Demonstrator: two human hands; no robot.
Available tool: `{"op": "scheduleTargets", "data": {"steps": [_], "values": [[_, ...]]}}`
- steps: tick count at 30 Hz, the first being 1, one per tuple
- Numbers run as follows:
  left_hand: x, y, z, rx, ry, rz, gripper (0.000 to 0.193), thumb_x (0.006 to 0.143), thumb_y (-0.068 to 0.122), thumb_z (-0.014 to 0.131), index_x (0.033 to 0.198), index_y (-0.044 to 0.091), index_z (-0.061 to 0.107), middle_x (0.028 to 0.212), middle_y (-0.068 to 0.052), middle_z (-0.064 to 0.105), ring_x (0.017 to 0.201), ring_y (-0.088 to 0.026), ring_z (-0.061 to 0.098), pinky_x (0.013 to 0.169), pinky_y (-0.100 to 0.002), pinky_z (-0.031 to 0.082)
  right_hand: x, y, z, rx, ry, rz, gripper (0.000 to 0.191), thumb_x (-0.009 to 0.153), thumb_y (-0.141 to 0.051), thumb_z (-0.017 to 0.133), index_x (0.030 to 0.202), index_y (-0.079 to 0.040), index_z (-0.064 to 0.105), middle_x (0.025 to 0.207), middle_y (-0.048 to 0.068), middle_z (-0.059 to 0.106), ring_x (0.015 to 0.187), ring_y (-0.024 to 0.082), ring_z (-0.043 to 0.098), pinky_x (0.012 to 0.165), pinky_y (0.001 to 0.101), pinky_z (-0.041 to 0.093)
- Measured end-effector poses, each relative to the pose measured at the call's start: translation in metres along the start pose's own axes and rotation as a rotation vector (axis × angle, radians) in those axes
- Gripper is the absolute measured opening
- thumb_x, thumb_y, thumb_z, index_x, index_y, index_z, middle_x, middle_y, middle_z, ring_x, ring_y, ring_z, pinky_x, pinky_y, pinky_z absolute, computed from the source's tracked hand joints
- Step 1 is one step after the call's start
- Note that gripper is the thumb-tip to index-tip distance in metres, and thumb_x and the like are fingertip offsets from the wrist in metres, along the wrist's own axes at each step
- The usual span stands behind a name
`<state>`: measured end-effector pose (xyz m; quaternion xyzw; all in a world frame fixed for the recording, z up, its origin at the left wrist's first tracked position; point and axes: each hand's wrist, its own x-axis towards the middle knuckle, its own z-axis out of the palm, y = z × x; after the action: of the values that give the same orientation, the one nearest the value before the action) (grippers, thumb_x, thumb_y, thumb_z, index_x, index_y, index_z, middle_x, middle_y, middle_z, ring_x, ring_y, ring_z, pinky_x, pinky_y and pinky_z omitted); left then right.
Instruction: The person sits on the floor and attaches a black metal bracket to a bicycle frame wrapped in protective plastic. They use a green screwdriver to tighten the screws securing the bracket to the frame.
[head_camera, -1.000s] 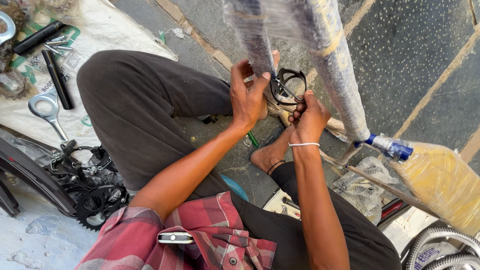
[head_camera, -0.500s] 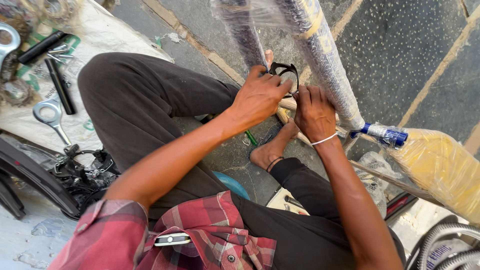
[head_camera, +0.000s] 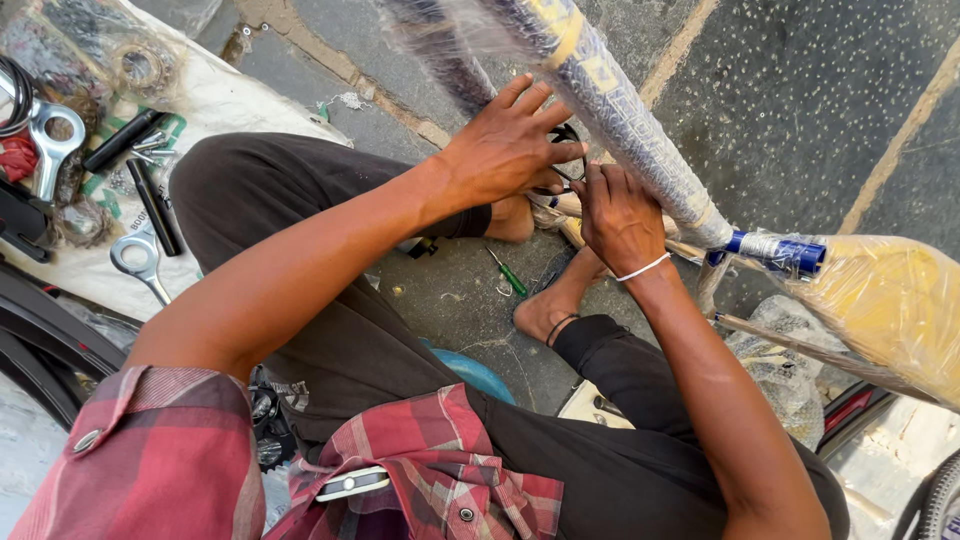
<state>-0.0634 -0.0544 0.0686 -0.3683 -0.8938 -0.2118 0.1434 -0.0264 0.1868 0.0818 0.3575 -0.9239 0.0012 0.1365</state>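
I sit on the paved ground in dark trousers and a red plaid shirt. My left hand (head_camera: 505, 148) reaches forward, fingers spread over a black ring-shaped part (head_camera: 570, 160) beside a bicycle frame tube (head_camera: 620, 130) wrapped in clear plastic. My right hand (head_camera: 620, 215), with a white band at the wrist, pinches the same black part from below, right against the tube. How the part sits on the frame is hidden by my fingers. A small green-handled screwdriver (head_camera: 510, 275) lies on the ground between my feet.
Spanners (head_camera: 140, 262), black rods and small parts lie on a white sheet (head_camera: 240, 95) at the left. A tyre (head_camera: 50, 340) curves along the lower left. A yellow plastic-wrapped bundle (head_camera: 890, 300) and a blue fitting (head_camera: 780, 252) are at the right.
The view has dropped closer to the frame tube. My left hand has opened from a pinch and spread over the black part; my right hand stays pinching beneath it.
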Motion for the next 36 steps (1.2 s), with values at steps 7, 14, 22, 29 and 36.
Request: {"op": "scheduleTargets", "data": {"steps": [7, 14, 22, 29, 36], "values": [[-0.003, 0.001, -0.003, 0.078, -0.013, -0.003, 0.055, 0.089, 0.047, 0.076, 0.141, 0.03, 0.069, 0.133, -0.01, 0.055, 0.128, -0.036, 0.046, 0.11, -0.048, 0.036, -0.003, 0.001, 0.005, -0.026, 0.023, 0.004, 0.032, 0.104, -0.027, 0.069, 0.122, 0.0, 0.065, 0.106, 0.012, 0.064, 0.093, 0.029, 0.065, 0.077, 0.0412, 0.052], [0.0, 0.008, -0.004, 0.093, -0.025, -0.038, 0.059, 0.087, 0.05, 0.077, 0.143, 0.032, 0.067, 0.135, -0.009, 0.058, 0.123, -0.038, 0.047, 0.109, -0.049, 0.035, -0.007, 0.012, 0.016, 0.003, 0.03, -0.067, 0.023, 0.105, -0.026, 0.069, 0.107, -0.004, 0.063, 0.098, 0.01, 0.06, 0.088, 0.028, 0.062, 0.073, 0.042, 0.05], [-0.002, 0.008, 0.001, 0.118, -0.198, -0.048, 0.07, 0.091, 0.056, 0.068, 0.154, 0.034, 0.05, 0.146, -0.011, 0.053, 0.136, -0.038, 0.043, 0.117, -0.053, 0.026, -0.006, -0.009, 0.038, 0.456, -0.006, 0.356, 0.034, 0.113, -0.022, 0.062, 0.087, -0.002, 0.054, 0.072, 0.009, 0.047, 0.063, 0.028, 0.05, 0.063, 0.0445, 0.042], [-0.005, 0.003, 0.011, 0.116, -0.33, -0.083, 0.071, 0.096, 0.059, 0.06, 0.159, 0.037, 0.038, 0.152, -0.016, 0.045, 0.144, -0.043, 0.034, 0.122, -0.057, 0.017, 0.007, -0.032, 0.025, 1.527, -0.032, 1.258, 0.034, 0.102, -0.03, 0.068, 0.086, -0.001, 0.061, 0.068, 0.0, 0.053, 0.053, 0.011, 0.044, 0.049, 0.0335, 0.037], [-0.007, 0.0, 0.018, 0.117, -0.313, -0.075, 0.079, 0.092, 0.06, 0.062, 0.161, 0.035, 0.031, 0.159, -0.021, 0.038, 0.146, -0.047, 0.029, 0.12, -0.058, 0.015, 0.001, -0.046, -0.006, 0.638, 0.142, 0.487, 0.016, 0.106, -0.013, 0.067, 0.109, 0.003, 0.067, 0.091, 0.015, 0.068, 0.08, 0.03, 0.066, 0.072, 0.0406, 0.053]]}}
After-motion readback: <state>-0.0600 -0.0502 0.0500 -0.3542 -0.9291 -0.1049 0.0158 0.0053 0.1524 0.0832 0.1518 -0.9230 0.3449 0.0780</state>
